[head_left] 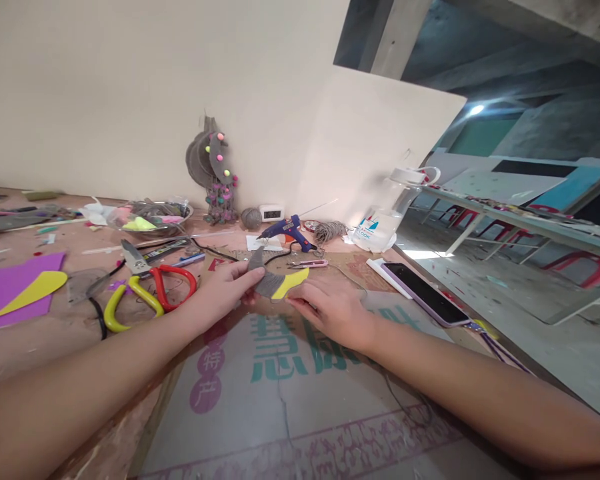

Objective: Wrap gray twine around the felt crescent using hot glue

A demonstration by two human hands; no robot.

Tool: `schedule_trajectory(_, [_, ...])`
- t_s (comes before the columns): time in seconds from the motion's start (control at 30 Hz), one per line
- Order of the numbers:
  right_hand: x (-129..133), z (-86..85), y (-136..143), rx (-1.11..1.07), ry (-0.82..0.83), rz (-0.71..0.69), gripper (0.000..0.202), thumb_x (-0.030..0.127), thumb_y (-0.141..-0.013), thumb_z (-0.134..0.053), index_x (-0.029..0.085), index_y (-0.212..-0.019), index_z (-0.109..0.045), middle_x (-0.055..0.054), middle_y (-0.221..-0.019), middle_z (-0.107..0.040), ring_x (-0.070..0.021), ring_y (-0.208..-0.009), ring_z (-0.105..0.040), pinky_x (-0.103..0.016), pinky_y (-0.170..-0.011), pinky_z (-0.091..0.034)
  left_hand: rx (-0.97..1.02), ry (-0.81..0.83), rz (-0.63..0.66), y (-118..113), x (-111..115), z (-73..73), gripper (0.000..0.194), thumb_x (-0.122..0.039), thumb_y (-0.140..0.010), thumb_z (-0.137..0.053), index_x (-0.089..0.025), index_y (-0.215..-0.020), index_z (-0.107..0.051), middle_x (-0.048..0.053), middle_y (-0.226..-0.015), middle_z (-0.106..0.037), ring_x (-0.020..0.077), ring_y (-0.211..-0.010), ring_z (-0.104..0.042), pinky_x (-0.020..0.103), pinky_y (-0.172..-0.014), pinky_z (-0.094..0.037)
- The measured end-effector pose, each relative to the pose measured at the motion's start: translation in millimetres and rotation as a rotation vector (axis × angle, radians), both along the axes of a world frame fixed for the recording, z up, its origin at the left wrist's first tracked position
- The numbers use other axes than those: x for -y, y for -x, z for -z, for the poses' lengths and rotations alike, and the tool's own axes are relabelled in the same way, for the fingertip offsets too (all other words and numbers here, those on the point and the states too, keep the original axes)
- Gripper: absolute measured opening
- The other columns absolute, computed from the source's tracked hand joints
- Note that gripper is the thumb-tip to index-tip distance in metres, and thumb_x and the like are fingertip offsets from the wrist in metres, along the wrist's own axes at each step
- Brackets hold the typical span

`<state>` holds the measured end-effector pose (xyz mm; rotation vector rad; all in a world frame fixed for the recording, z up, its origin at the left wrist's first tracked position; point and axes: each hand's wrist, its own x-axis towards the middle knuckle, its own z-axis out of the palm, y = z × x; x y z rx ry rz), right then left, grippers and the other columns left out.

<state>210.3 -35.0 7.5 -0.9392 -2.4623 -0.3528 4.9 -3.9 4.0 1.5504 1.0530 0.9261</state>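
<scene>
Between my two hands is a curved crescent piece wrapped in grey yarn [269,285], with a bare yellow stretch [291,283] toward its right end. My left hand [229,290] pinches the grey-wrapped left part between thumb and fingers. At the right end, my right hand [336,310] is closed, its fingertips against the yellow part and the yarn there. A thin grey strand hangs down over the printed plastic sheet [230,427] below. Just beyond the piece lie a blue glue gun [289,231] and a small pink cutter [307,264].
Scissors with red and yellow handles [150,293] lie left, near purple sheets [15,287] and a yellow cutout [35,293]. A bowl of scraps [153,220], grey yarn balls [251,218], and a hanging pompom ornament [215,167] are behind. A water bottle [383,210] and phone [425,293] stand right.
</scene>
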Motion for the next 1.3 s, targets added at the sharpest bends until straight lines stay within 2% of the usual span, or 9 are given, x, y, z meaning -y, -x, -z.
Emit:
schedule_trajectory(0.23, [2.1,-14.6,-0.7,-0.356,0.214,0.07,0.016,0.03,-0.086,-0.047,0.017,-0.079,-0.054,0.0,-0.064,-0.054,-0.01,-0.057,-0.045,-0.023,-0.055,-0.034,0.209,0.063,0.076,-1.0,-4.0,9.9,0.024,-0.041,-0.08,-0.051,-0.018,-0.073,-0.047,-0.005,-0.056,-0.053,0.0081,-0.047,-0.049,0.021,-0.049,-0.04])
schedule_trajectory(0.37, [-17.2,-23.3,-12.4,-0.544,0.306,0.192,0.019,0.032,-0.085,-0.047,0.017,-0.075,-0.053,0.001,-0.067,-0.053,-0.0099,-0.06,-0.046,-0.021,-0.054,-0.035,0.184,0.011,0.079,0.0,-6.6,11.6,0.023,-0.039,-0.077,-0.056,-0.016,-0.079,-0.053,-0.004,-0.056,-0.052,0.0074,-0.048,-0.047,0.019,-0.048,-0.039])
schedule_trajectory(0.47, [-39.6,-19.8,-28.1,-0.613,0.389,0.237,0.016,0.033,-0.083,-0.049,0.017,-0.085,-0.053,-0.001,-0.078,-0.057,-0.0121,-0.069,-0.052,-0.024,-0.062,-0.042,0.155,0.017,0.065,0.1,-6.9,11.4,0.027,-0.041,-0.076,-0.057,-0.015,-0.075,-0.055,-0.003,-0.055,-0.052,0.0073,-0.048,-0.047,0.019,-0.047,-0.039])
schedule_trajectory(0.57, [-62.9,-12.3,-41.4,-0.604,0.433,0.293,0.026,0.031,-0.078,-0.054,0.017,-0.1,-0.054,-0.006,-0.095,-0.06,-0.0157,-0.081,-0.056,-0.03,-0.073,-0.046,0.189,0.055,0.079,-0.5,-6.8,11.4,0.028,-0.043,-0.075,-0.057,-0.015,-0.073,-0.053,-0.004,-0.054,-0.052,0.007,-0.045,-0.048,0.019,-0.046,-0.04])
schedule_trajectory(0.73, [-105.0,-11.0,-40.9,-0.519,0.504,0.318,0.042,0.028,-0.072,-0.062,0.015,-0.111,-0.056,-0.009,-0.103,-0.062,-0.019,-0.089,-0.058,-0.031,-0.078,-0.047,0.212,0.057,0.093,-1.1,-8.5,12.7,0.027,-0.042,-0.076,-0.056,-0.015,-0.075,-0.053,-0.005,-0.054,-0.053,0.0062,-0.043,-0.047,0.018,-0.045,-0.04])
schedule_trajectory(0.83, [-131.9,-10.9,-29.9,-0.46,0.57,0.313,0.036,0.028,-0.073,-0.061,0.014,-0.107,-0.059,-0.007,-0.102,-0.064,-0.0157,-0.083,-0.06,-0.026,-0.074,-0.047,0.205,0.057,0.105,-1.4,-9.2,12.9,0.027,-0.041,-0.077,-0.056,-0.015,-0.074,-0.052,-0.005,-0.054,-0.052,0.0059,-0.044,-0.047,0.017,-0.045,-0.039])
schedule_trajectory(0.93, [-152.4,-4.2,-20.1,-0.414,0.599,0.343,0.028,0.032,-0.073,-0.062,0.013,-0.094,-0.064,-0.005,-0.089,-0.068,-0.0148,-0.076,-0.061,-0.025,-0.071,-0.047,0.217,0.063,0.11,-2.2,-8.5,11.9,0.026,-0.041,-0.077,-0.055,-0.015,-0.074,-0.051,-0.005,-0.054,-0.052,0.006,-0.044,-0.047,0.018,-0.045,-0.04])
schedule_trajectory(1.13, [-166.8,9.0,-15.2,-0.418,0.544,0.476,0.033,0.039,-0.067,-0.067,0.01,-0.084,-0.064,-0.01,-0.078,-0.067,-0.0218,-0.074,-0.062,-0.031,-0.07,-0.046,0.258,0.117,0.1,-3.6,-5.7,7.3,0.026,-0.041,-0.075,-0.058,-0.015,-0.074,-0.051,-0.005,-0.054,-0.05,0.006,-0.044,-0.046,0.018,-0.045,-0.038])
schedule_trajectory(1.3, [-158.3,-2.2,-17.5,-0.482,0.562,0.443,0.026,0.032,-0.072,-0.063,0.012,-0.088,-0.063,-0.009,-0.086,-0.068,-0.0195,-0.078,-0.063,-0.027,-0.071,-0.047,0.271,0.146,0.109,-3.4,-5.0,7.6,0.026,-0.041,-0.075,-0.058,-0.016,-0.074,-0.051,-0.005,-0.053,-0.05,0.0061,-0.044,-0.046,0.019,-0.045,-0.038])
